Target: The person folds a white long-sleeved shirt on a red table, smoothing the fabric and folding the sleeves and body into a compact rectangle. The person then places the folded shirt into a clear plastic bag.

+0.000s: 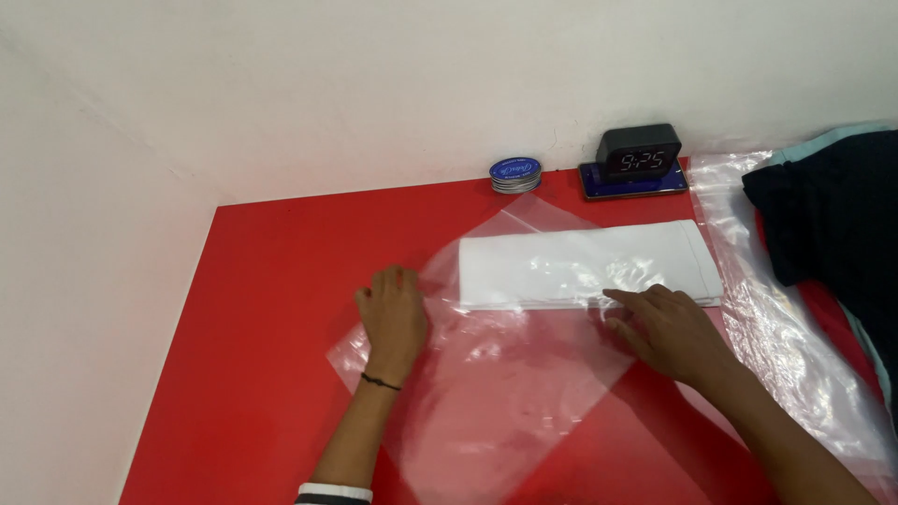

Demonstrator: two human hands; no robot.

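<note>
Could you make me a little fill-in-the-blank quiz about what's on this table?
1. Both hands, left hand and right hand, press on a clear ____ bag.
2. The folded cloth inside it is ____.
3. The table is ____.
4. The round tin has a ____ lid.

Missing words: plastic; white; red; blue

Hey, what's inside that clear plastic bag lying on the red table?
A folded white cloth lies inside the clear plastic bag. Left hand and right hand press on the bag, hiding the parts beneath them. The bag's lower half looks empty.
</note>
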